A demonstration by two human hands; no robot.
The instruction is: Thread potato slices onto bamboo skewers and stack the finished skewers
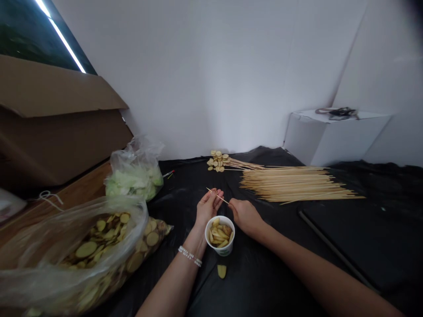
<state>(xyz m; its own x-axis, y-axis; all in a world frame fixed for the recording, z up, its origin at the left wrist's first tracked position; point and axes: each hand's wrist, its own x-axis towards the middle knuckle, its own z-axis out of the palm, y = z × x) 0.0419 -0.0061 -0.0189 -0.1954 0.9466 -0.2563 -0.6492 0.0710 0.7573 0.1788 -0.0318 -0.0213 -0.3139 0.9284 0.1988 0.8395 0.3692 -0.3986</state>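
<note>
A bamboo skewer [222, 199] slants between my two hands. My right hand [246, 215] is closed around its lower end. Near the pointed end, the thumb and fingers of my left hand [209, 207] close on the skewer; whether a slice is also between them I cannot make out. Just below my hands stands a white paper cup [211, 246] filled with potato pieces [220, 233]. One loose slice [221, 271] lies on the black sheet in front of the cup.
Behind my hands are skewers with threaded slices [217, 161] and a wide row of bare skewers [291, 184]. On the left sit an open plastic bag of slices [99, 246], a tied bag of pale green pieces [134, 176] and a cardboard box [59, 136]. A white box [330, 134] stands back right.
</note>
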